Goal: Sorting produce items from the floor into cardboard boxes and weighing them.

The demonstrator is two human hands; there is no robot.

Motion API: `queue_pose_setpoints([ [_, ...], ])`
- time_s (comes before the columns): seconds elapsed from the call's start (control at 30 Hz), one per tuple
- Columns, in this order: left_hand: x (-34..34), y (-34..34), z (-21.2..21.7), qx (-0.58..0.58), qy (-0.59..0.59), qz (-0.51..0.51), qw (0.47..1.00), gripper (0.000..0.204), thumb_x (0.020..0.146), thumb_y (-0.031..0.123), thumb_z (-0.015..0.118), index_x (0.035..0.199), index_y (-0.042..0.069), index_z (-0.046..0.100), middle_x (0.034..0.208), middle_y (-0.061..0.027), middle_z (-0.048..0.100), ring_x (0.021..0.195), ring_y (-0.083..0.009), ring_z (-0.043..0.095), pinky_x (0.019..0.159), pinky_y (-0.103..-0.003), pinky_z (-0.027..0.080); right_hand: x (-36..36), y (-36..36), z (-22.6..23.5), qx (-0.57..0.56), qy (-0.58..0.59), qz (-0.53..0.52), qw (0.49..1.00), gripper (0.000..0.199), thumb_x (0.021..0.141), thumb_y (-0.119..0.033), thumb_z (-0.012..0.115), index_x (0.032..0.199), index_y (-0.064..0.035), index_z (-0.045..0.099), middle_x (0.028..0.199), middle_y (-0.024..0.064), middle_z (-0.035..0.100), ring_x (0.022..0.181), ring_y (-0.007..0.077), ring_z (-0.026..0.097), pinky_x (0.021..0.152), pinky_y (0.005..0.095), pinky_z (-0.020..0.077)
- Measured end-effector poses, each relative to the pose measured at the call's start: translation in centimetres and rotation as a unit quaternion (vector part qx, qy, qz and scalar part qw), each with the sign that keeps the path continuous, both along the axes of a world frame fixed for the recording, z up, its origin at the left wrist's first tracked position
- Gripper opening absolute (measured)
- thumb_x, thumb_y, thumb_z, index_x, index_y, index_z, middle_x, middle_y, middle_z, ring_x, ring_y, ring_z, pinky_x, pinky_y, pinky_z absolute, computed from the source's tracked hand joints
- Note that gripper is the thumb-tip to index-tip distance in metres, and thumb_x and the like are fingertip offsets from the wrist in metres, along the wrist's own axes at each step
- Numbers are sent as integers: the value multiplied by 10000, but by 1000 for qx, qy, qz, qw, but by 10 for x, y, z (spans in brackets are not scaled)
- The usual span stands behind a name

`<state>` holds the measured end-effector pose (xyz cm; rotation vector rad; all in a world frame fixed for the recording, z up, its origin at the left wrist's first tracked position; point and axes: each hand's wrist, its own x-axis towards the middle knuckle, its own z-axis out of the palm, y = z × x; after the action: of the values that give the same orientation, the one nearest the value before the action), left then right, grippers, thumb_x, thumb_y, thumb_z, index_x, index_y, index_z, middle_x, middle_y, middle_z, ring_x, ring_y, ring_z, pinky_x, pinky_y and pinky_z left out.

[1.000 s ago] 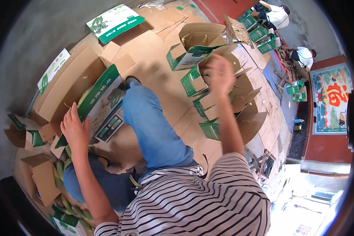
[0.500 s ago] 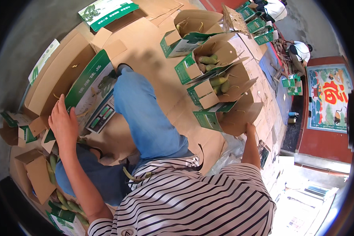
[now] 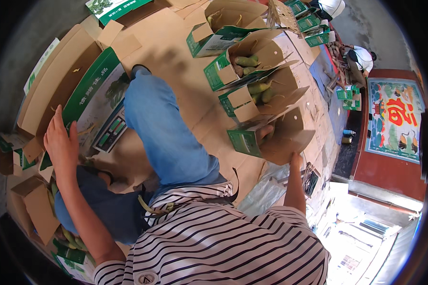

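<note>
My left hand (image 3: pixel 63 145) is open, its fingers stretched out beside the near end of a large cardboard box (image 3: pixel 57 80) with a green printed side. On the right, my right hand (image 3: pixel 296 161) pinches the raised flap of a small green-and-brown carton (image 3: pixel 287 148); some of its fingers are hidden behind the flap. Brownish produce (image 3: pixel 265 133) shows partly inside that carton. Just beyond it stands another open carton (image 3: pixel 246 112) with long green vegetables (image 3: pixel 261 92). A digital scale (image 3: pixel 110 133) lies between the large box and my raised knee.
Two more open cartons (image 3: pixel 218 76) (image 3: pixel 208 43) stand farther back. At the lower left are a small carton (image 3: pixel 42 209) and green vegetables (image 3: pixel 70 240). A plastic sheet (image 3: pixel 259 197) lies by my right arm. Two people (image 3: pixel 361 58) (image 3: pixel 330 8) work at the far right.
The whole view has shifted a little to the left. The carton at my right hand gapes wider, and brownish produce now shows inside. My left hand stays open beside the large box.
</note>
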<state>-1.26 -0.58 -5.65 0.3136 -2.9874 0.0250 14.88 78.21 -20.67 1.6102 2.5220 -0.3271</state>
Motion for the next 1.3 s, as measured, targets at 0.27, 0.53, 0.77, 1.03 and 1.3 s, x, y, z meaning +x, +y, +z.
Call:
queue_pose_setpoints([
  [0.27, -2, 4, -4, 27, 8, -16, 999, 557, 895, 234, 572, 1401, 139, 361, 1264, -138, 525, 1175, -308, 488, 998, -441, 351, -16, 46, 34, 70, -190, 148, 968, 496, 877, -406, 436, 925, 25, 678, 967, 245, 656, 943, 385, 634, 850, 455, 487],
  [0.53, 2, 4, -3, 22, 17, -12, 1000, 569, 887, 232, 585, 1400, 129, 361, 1263, -144, 523, 1183, -305, 484, 1015, -450, 336, -198, -99, 109, -92, 41, 188, 977, 542, 882, -475, 501, 684, 13, 630, 548, 153, 603, 465, 251, 604, 516, 378, 490],
  [0.77, 3, 6, 0, 61, 28, -10, 998, 571, 861, 188, 613, 1379, 124, 382, 1260, -130, 524, 1191, -290, 480, 1027, -470, 324, -215, -118, 97, 7, -60, 225, 972, 570, 825, -526, 571, 575, -15, 615, 475, 99, 580, 379, 184, 557, 435, 335, 461],
  [1.03, 2, 7, -1, 53, 42, 12, 998, 613, 799, 160, 668, 1351, 114, 404, 1236, -97, 531, 1156, -267, 497, 1019, -474, 326, -224, -38, 27, -99, 100, 336, 931, 416, 754, -379, 704, 886, 13, 673, 851, 187, 671, 738, 264, 630, 650, 382, 486],
  [1.3, -1, 7, -4, 82, 36, 18, 996, 609, 811, 150, 663, 1360, 122, 399, 1238, -98, 533, 1172, -275, 489, 1017, -494, 333, -197, 24, 24, 21, 3, 297, 955, 419, 725, -287, 700, 1010, 18, 662, 937, 145, 696, 854, 245, 657, 748, 346, 485],
])
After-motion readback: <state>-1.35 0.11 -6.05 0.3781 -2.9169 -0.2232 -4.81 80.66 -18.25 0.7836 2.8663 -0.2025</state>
